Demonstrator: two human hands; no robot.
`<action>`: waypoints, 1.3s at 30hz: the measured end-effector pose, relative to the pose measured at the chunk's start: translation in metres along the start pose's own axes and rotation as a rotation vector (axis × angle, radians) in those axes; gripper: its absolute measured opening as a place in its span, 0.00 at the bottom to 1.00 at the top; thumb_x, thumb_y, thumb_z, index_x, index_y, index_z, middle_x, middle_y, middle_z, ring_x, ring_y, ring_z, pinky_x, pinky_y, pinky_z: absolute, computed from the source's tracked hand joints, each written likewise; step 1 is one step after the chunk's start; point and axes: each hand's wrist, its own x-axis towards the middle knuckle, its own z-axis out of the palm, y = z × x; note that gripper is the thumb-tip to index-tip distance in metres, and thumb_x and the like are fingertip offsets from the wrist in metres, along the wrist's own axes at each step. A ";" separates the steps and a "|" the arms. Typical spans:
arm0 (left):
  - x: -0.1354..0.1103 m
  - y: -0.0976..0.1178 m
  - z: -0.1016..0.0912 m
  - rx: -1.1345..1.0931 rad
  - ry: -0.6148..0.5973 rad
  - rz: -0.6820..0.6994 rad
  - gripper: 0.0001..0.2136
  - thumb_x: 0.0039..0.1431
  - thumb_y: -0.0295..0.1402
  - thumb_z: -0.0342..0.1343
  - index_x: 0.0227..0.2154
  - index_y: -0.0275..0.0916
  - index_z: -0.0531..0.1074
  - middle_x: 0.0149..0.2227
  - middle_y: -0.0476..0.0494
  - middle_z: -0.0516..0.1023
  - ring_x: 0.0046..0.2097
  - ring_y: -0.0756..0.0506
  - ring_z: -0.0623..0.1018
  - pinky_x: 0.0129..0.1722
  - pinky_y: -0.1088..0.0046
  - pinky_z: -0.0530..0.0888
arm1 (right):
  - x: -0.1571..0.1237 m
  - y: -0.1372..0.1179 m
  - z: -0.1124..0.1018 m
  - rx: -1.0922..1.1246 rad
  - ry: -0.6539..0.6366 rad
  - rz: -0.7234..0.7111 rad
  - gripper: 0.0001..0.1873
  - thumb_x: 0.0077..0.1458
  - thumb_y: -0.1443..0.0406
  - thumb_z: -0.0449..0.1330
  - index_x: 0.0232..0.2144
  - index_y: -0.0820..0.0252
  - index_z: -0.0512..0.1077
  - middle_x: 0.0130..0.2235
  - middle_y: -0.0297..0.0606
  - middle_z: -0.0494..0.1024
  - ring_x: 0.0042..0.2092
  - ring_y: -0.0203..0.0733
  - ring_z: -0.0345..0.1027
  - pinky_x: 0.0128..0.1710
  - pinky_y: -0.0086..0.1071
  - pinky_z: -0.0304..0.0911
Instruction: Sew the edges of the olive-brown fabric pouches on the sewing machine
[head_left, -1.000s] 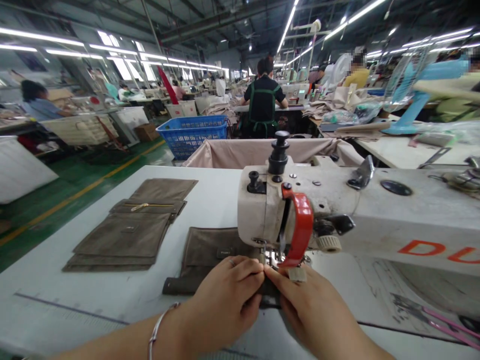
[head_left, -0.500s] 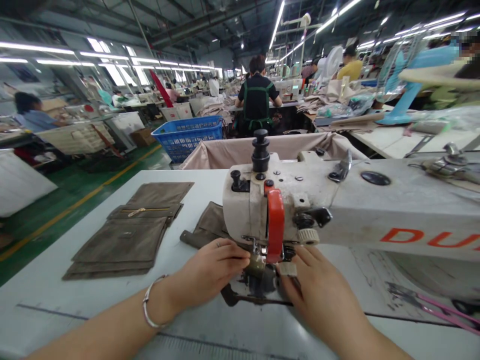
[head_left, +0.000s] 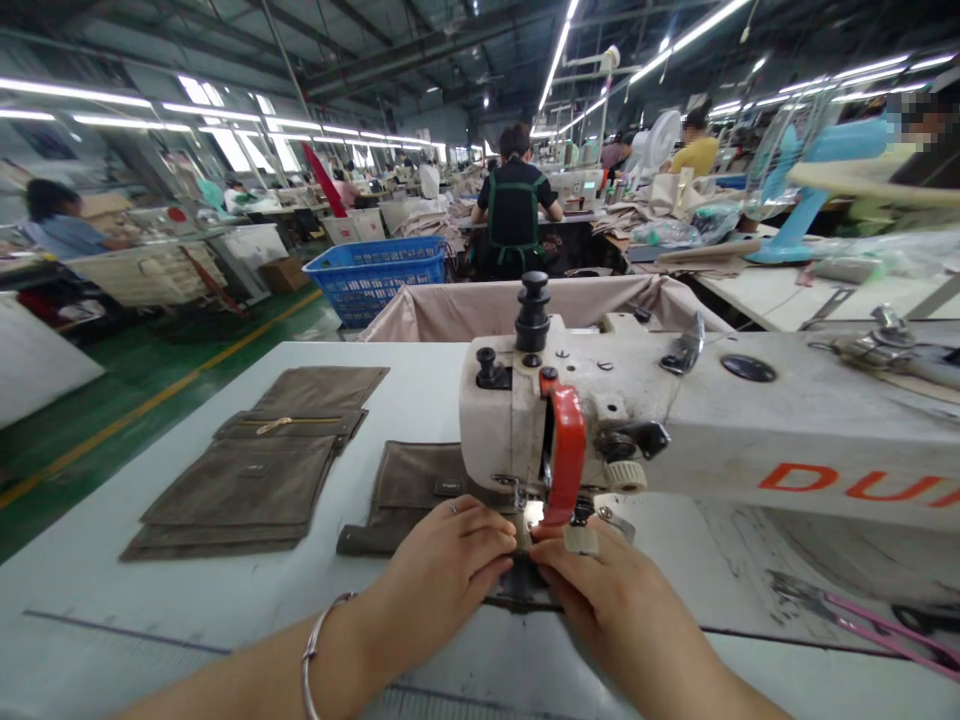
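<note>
An off-white sewing machine with a red guard stands on the white table. A brown fabric piece lies flat under its needle area. My left hand, with a bracelet on the wrist, has its fingers curled and pressed on the fabric's near edge just left of the needle. My right hand presses the same edge from the right, fingertips together beside the presser foot. The fingertips of both hands nearly touch.
A stack of brown fabric pieces, one with a zipper, lies on the table's left. A beige cloth bin hangs behind the table, a blue basket beyond it. Pink-handled scissors lie at the right. Other workers sit at distant tables.
The fabric piece, turned and bunched under the needle half a second ago, now lies flat and square again. Both hands have come back together at its near edge.
</note>
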 end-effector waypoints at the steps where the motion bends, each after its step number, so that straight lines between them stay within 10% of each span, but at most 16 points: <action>1: 0.000 -0.001 0.001 -0.009 0.010 0.000 0.06 0.67 0.29 0.55 0.40 0.40 0.76 0.41 0.47 0.82 0.43 0.46 0.79 0.50 0.68 0.75 | 0.000 0.001 0.001 -0.016 -0.008 0.005 0.14 0.61 0.76 0.55 0.44 0.57 0.72 0.42 0.41 0.76 0.43 0.49 0.68 0.41 0.41 0.69; 39: 0.021 -0.024 0.008 -0.044 -0.011 -0.127 0.07 0.58 0.22 0.60 0.31 0.41 0.78 0.35 0.49 0.82 0.41 0.43 0.79 0.50 0.64 0.73 | 0.014 0.007 0.009 -0.204 0.096 0.014 0.15 0.57 0.77 0.56 0.42 0.61 0.77 0.41 0.45 0.79 0.40 0.49 0.71 0.39 0.40 0.72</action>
